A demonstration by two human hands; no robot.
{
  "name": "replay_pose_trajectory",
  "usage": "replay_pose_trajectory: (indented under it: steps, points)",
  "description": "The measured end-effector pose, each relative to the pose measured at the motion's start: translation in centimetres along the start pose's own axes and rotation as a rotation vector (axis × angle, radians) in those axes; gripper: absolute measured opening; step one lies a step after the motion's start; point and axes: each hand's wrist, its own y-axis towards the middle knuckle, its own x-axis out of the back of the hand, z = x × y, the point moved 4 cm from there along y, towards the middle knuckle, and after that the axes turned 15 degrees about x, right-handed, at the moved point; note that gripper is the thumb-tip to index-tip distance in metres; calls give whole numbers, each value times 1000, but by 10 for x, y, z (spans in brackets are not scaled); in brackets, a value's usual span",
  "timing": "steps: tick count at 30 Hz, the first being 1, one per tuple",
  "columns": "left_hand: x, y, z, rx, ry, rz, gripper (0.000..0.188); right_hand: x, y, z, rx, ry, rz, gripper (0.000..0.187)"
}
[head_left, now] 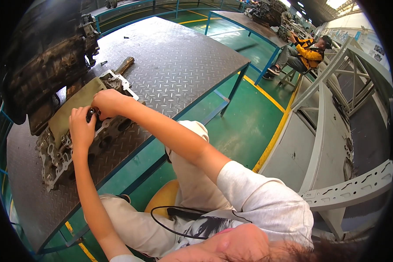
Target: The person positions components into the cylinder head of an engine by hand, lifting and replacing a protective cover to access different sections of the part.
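Observation:
On the table lies a metal engine cylinder head point(52, 168) with round ports along its near side. My left hand point(81, 127) is over its middle, fingers bent around a small black, rounded part point(90, 115). Close beside it, my right hand point(109, 103) is closed with its knuckles up, its fingertips hidden at the same spot. What the right fingers hold, if anything, does not show. A yellowish-beige sheet or cover point(70, 109) lies along the far side of the head, partly behind my hands.
A large dark engine block point(48, 56) stands at the far left of the diamond-plate table point(174, 65). Behind the head lies a wooden-looking handle point(125, 65); a small bolt point(103, 63) is nearby. A seated person point(308, 54) works at another table. Grey metal framing point(321, 131) rises at right.

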Motion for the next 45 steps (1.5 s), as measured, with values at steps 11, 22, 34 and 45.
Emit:
replay_pose_trajectory:
  steps: [11, 22, 34, 45]
  points:
    - [3, -3, -1, 39, -46, 64, 24, 9, -11, -3, 18, 158, -205, 23]
    - [1, -2, 4, 50, -92, 102, 23, 11, -11, -4, 21, 236, -224, 26]
    - [0, 0, 5, 42, -114, 45, 23, -9, -6, -5, -52, 137, -300, 21]
    - [5, -6, 28, 24, -76, 23, 21, -6, 3, 10, -44, 212, -280, 22]
